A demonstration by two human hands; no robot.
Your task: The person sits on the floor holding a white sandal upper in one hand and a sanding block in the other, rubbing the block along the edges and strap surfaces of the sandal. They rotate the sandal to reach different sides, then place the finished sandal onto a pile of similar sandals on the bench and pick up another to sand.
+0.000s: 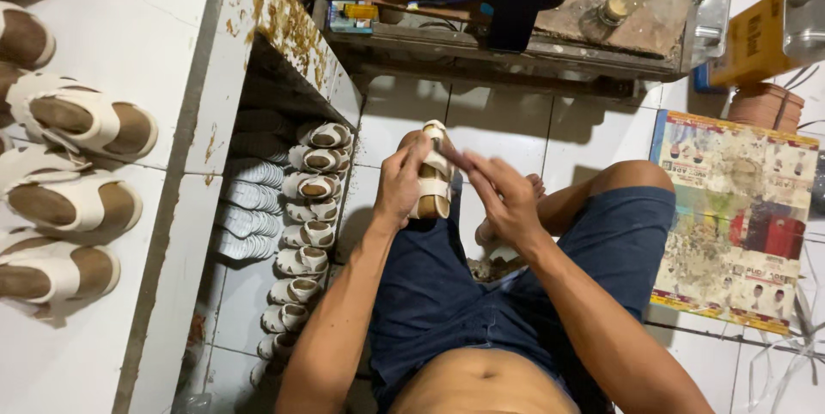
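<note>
The seated person holds a white-strapped sandal [432, 175] upright over the lap, sole side turned toward the left hand [400, 184], which wraps around its edge to steady it; the right hand [507, 199] pinches at the upper strap with its fingertips, apparently so the strap can be worked while the shoe stays fixed. Matching sandals stand in a row on the tiled floor [311, 216] under the white shelf [163, 53]; more pairs [73, 199] lie on top, within the left arm's reach.
</note>
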